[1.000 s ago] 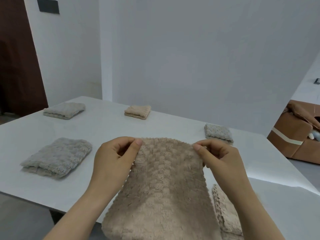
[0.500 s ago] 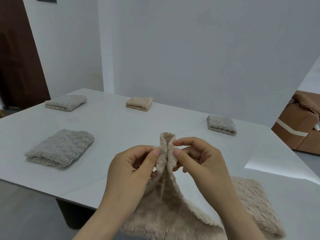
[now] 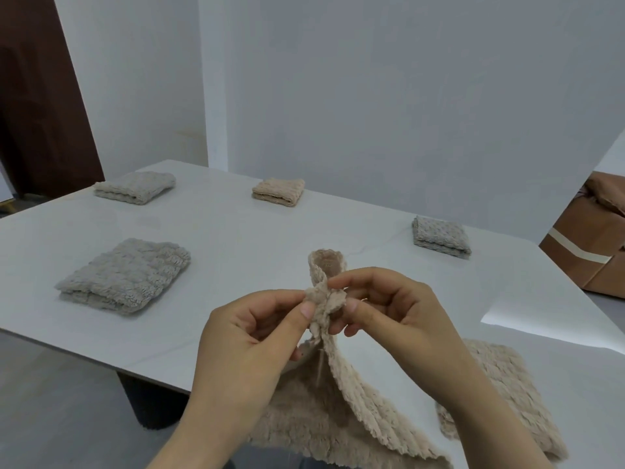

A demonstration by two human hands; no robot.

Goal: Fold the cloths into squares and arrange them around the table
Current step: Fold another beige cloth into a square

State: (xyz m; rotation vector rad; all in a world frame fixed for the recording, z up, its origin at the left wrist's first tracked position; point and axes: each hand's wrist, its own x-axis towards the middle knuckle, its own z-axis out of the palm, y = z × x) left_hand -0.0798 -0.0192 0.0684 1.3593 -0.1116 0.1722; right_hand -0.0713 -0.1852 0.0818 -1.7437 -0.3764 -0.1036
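Your left hand (image 3: 257,336) and right hand (image 3: 399,319) meet above the near edge of the white surface (image 3: 236,238). Both hold the same beige cloth (image 3: 338,401). Your left grip pinches it between thumb and forefinger, and your right grip does the same from the other side, so the two pinches press together at one bunched spot. The other fingers of both hands are curled in loosely behind. Just above the pinch, a short loop of the cloth's edge stands upright. Below it, the cloth falls away in two flaps that spread out towards you and run off the bottom of the view.

A second beige cloth (image 3: 500,377) lies flat on the surface at the near right, partly hidden behind your right forearm.

Four folded cloths sit well apart around the surface:
- a near grey cloth (image 3: 125,275) on the left;
- a pale cloth (image 3: 135,186) at the far left corner;
- a small beige square (image 3: 278,191) at the far edge, near the middle;
- a grey square (image 3: 439,240) at the far right.

A brown sofa (image 3: 581,252) stands past the right end of the surface, and a dark door (image 3: 37,96) is at the far left.
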